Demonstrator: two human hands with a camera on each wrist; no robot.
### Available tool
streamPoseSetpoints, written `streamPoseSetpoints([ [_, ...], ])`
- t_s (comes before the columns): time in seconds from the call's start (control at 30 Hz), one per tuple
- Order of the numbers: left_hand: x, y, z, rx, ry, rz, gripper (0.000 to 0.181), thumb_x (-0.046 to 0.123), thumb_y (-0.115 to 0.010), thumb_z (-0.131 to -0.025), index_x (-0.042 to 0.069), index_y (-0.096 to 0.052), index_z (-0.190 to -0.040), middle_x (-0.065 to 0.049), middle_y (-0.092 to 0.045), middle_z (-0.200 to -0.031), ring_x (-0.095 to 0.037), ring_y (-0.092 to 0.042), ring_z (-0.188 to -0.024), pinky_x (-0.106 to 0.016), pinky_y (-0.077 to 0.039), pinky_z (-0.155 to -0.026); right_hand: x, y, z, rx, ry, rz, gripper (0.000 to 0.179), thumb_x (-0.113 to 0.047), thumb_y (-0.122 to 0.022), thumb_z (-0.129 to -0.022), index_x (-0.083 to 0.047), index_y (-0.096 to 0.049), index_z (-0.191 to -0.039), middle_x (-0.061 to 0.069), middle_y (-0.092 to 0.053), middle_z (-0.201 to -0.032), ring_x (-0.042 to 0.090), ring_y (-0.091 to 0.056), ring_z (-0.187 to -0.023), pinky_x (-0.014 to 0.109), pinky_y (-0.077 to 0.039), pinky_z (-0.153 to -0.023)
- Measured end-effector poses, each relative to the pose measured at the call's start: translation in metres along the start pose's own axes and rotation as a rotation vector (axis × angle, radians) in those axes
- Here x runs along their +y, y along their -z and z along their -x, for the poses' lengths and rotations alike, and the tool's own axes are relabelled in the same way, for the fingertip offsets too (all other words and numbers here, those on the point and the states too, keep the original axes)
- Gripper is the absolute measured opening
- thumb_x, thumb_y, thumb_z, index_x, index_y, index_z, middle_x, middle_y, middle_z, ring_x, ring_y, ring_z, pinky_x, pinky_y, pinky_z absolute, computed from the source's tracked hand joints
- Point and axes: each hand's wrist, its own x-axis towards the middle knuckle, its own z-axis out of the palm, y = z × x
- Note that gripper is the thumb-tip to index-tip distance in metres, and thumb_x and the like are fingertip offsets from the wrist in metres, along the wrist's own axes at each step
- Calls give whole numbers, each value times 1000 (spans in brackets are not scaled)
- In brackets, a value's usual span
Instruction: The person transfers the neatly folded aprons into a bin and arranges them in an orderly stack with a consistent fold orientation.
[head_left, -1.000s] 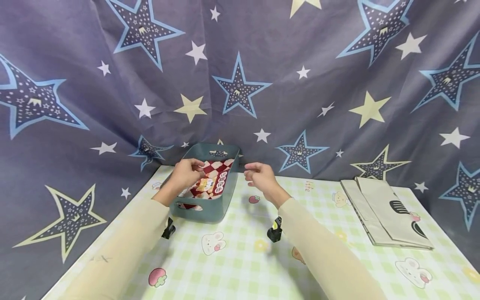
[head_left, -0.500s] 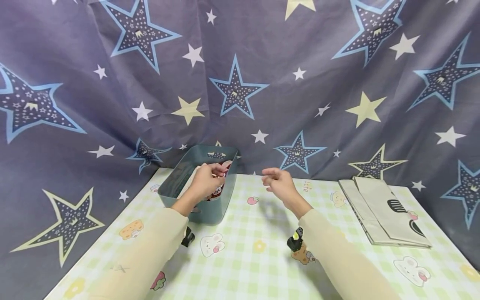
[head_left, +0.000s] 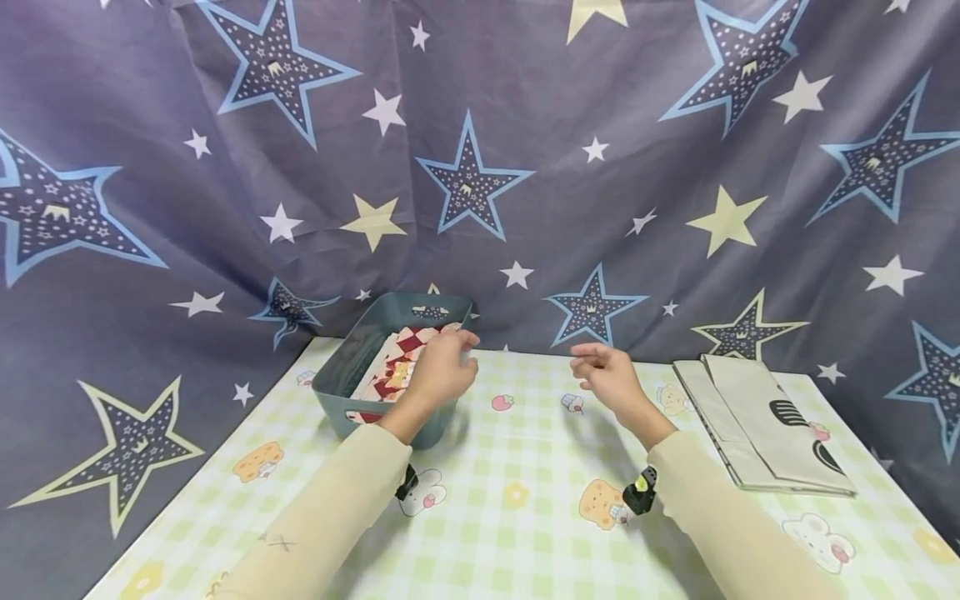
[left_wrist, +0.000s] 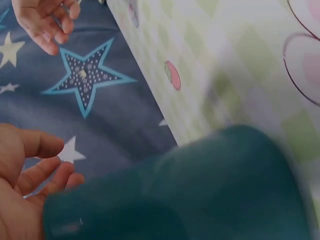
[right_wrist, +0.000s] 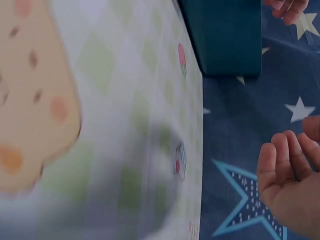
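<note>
A teal plastic basket (head_left: pixel 330 388) stands at the back left of the table, with a folded red-and-cream checked cloth-like packet (head_left: pixel 390 367) inside it. My left hand (head_left: pixel 446 367) hovers at the basket's right rim, fingers loosely bent and holding nothing; it hides part of the basket and its contents. In the left wrist view the basket wall (left_wrist: pixel 200 195) fills the lower part, close beside the fingers. My right hand (head_left: pixel 611 379) hangs in the air over the table's back half, right of the basket, palm inward, with nothing in it.
A folded beige cloth or bag (head_left: pixel 765 425) with dark prints lies at the table's right. The green-checked table cover (head_left: pixel 517 533) carries printed cartoon figures. A dark star-patterned curtain (head_left: pixel 495 150) hangs directly behind and beside the table.
Both hands have moved right, the left from over the basket's middle to its right rim. The packet shows more on its left side. Basket and folded beige cloth stay put.
</note>
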Motion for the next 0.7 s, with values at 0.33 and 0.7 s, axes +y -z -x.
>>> streamPoseSetpoints([
  [0.33,32,-24,-4,-90,-117,-111,31,16,-66,-83,12,-67,-114,-4,-64,-102,-24,-59,-94,-41,-48,-81,11,45,9,46,8,83,28,-3,-54,-92,1,-59,-119,20,-63,-105,31,-62,-93,30,-55,-72],
  [0.7,44,-62,-5,-173,-189,-288,38,19,-63,-81,12,-65,-119,-8,-63,-112,-30,-58,-101,-44,-49,-81,28,98,24,55,36,286,29,-9,-55,-94,2,-58,-121,21,-64,-106,27,-62,-90,30,-54,-69],
])
